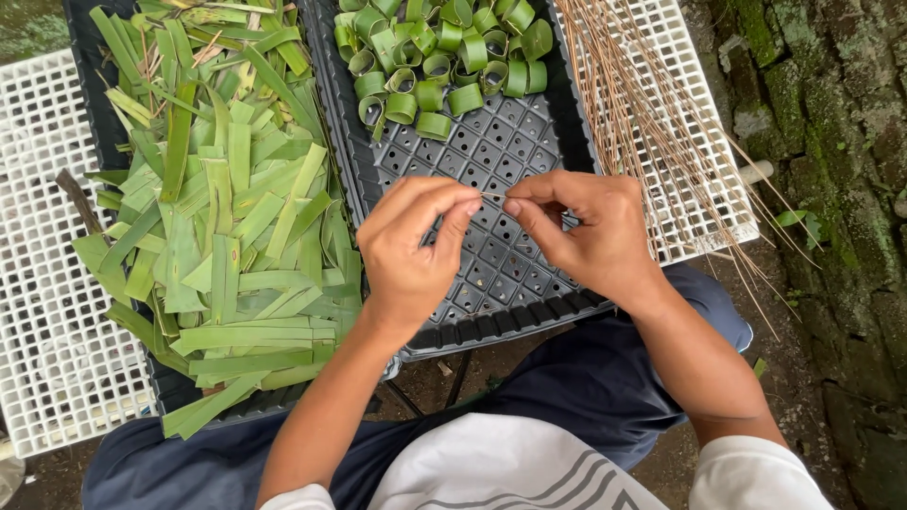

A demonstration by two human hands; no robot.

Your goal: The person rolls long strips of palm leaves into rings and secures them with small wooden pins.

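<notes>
Pinching a thin pale stick sliver (491, 195) between them, the left hand (411, 247) and right hand (586, 236) meet fingertip to fingertip over the black perforated tray (491, 151); both are closed in a fine thumb-and-forefinger grip on the sliver, other fingers curled. My read: the step is prepping a short pin from a stick, w/ no leaf strip in either hand at this moment, so the next move prob calls for a strip from the pile at 9 o'clock, a long reach for the left hand. At 12 o'clock, finished green leaf rings (439, 57) sit heaped at the tray's far end, well apart from the hands. At 2 o'clock a bundle of long thin sticks (652, 113) lies fanned over a white lattice panel (704, 142), tips overhanging its near edge; easy to snag w/ the right wrist. At 9 o'clock cut leaf strips (227, 227) fill a second black tray (90, 85). Open room: bare tray floor right under the hands. The tray's near rim lies just above the person's lap (586, 387), so little slack toward 6 o'clock.
</notes>
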